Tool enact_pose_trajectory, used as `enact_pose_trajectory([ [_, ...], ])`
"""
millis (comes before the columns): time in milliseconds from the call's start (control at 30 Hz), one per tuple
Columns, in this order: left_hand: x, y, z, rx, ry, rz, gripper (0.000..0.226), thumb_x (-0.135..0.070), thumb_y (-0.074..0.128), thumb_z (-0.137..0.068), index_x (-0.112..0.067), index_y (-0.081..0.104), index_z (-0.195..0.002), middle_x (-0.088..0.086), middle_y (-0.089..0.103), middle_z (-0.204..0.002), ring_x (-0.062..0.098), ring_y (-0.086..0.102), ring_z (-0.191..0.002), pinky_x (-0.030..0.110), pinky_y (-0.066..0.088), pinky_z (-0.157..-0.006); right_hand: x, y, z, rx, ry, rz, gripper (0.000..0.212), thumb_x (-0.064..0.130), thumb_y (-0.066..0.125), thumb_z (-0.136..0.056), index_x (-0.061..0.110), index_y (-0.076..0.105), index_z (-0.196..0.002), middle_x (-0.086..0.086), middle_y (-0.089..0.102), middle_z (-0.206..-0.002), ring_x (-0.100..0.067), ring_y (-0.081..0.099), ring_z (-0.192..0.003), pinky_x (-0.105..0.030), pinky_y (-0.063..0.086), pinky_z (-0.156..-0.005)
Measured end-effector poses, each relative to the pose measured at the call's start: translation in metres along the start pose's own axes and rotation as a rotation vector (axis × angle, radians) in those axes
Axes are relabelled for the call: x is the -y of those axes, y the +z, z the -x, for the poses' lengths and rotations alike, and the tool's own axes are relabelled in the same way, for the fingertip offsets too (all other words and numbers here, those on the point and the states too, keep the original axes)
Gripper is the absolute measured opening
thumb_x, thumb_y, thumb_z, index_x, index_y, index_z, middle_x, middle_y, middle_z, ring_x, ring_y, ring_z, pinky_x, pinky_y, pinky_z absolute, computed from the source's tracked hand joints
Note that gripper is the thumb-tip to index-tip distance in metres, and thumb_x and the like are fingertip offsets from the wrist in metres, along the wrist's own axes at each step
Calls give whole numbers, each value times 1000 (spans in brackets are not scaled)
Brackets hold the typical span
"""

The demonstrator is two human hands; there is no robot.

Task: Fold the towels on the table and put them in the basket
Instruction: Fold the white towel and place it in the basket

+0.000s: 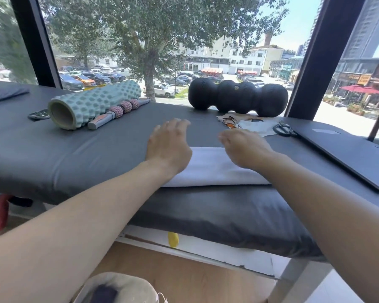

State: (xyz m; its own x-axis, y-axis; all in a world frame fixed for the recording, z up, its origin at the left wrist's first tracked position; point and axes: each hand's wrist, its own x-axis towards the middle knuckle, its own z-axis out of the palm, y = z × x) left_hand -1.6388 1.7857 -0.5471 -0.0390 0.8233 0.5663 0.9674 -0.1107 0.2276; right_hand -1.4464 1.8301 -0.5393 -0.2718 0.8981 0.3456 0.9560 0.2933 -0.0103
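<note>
A white towel (pixel 212 167), folded into a flat rectangle, lies near the front edge of the grey padded table (pixel 74 154). My left hand (pixel 169 145) hovers over the towel's left end with its fingers stretched forward and relaxed. My right hand (pixel 243 147) is over the towel's right part, fingers loosely extended and holding nothing. Both forearms hide the towel's two ends. At the bottom of the view, on the floor, a light fabric basket (pixel 123 287) shows its rim with something dark inside.
A mint foam roller (pixel 92 103) and a pink massage stick (pixel 120 112) lie at the back left. A black bumpy roller (pixel 237 97) sits at the back centre. Glasses, paper and scissors (pixel 283 129) lie beside a black board (pixel 346 154) on the right.
</note>
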Motion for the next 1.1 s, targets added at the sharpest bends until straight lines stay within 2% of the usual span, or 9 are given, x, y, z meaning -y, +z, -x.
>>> enact_pose_trajectory([
  [67,-11,10,0,177,-57,88,44,-14,42,-98,-21,51,-141,1,47,-150,25,42,-136,40,25,-114,26,15,-2,184,-122,-181,30,27,35,-105,26,66,-105,0,66,-113,-29,57,-111,-40,45,-84],
  [133,0,24,3,395,-113,14,39,-26,33,-103,-21,54,-135,2,45,-154,23,37,-140,42,19,-117,33,31,1,297,-156,-291,40,37,31,-108,30,59,-135,2,54,-146,-26,44,-138,-39,36,-109],
  [233,27,37,9,571,-162,-65,60,-48,16,-105,-22,21,-159,-3,13,-168,20,5,-155,46,2,-124,19,40,6,350,-107,-286,51,50,24,-107,38,30,-156,10,20,-166,-17,11,-155,-39,8,-125],
  [467,35,38,9,596,-211,-55,71,-58,12,-102,-19,6,-161,-2,-2,-169,18,-7,-155,45,-6,-125,-30,34,5,484,23,-132,64,64,14,-102,39,8,-160,11,3,-168,-17,-4,-155,-45,-3,-125],
  [800,33,36,15,593,-202,-73,93,-81,10,-89,-22,-1,-161,-2,-5,-169,19,-10,-155,45,-7,-124,-62,28,26,339,310,-225,68,60,21,-103,23,21,-160,1,18,-167,-23,9,-155,-45,4,-124],
  [867,32,38,15,585,-207,-80,91,-79,10,-90,-22,0,-161,-1,-4,-169,20,-10,-155,46,-7,-124,-62,14,32,250,307,-332,58,50,28,-106,17,39,-152,-9,36,-159,-28,29,-147,-41,21,-117],
  [967,32,40,14,575,-208,-80,84,-73,11,-95,-21,1,-161,-1,-4,-169,20,-9,-155,45,-6,-125,-75,-7,32,87,504,-511,61,65,37,-97,11,66,-96,-14,67,-112,-33,59,-106,-38,39,-80],
  [1033,33,41,15,572,-207,-82,82,-70,10,-97,-21,1,-161,-1,-4,-169,19,-9,-155,45,-6,-125,-77,-20,37,253,617,-433,74,80,43,-86,9,63,-85,-15,65,-91,-29,56,-75,-33,35,-63],
  [1100,34,42,14,575,-206,-79,81,-69,10,-97,-21,1,-161,-1,-4,-169,19,-9,-155,46,-6,-124,-74,-28,46,433,636,-405,76,82,53,-79,7,59,-87,-13,56,-82,-26,48,-65,-30,34,-59],
])
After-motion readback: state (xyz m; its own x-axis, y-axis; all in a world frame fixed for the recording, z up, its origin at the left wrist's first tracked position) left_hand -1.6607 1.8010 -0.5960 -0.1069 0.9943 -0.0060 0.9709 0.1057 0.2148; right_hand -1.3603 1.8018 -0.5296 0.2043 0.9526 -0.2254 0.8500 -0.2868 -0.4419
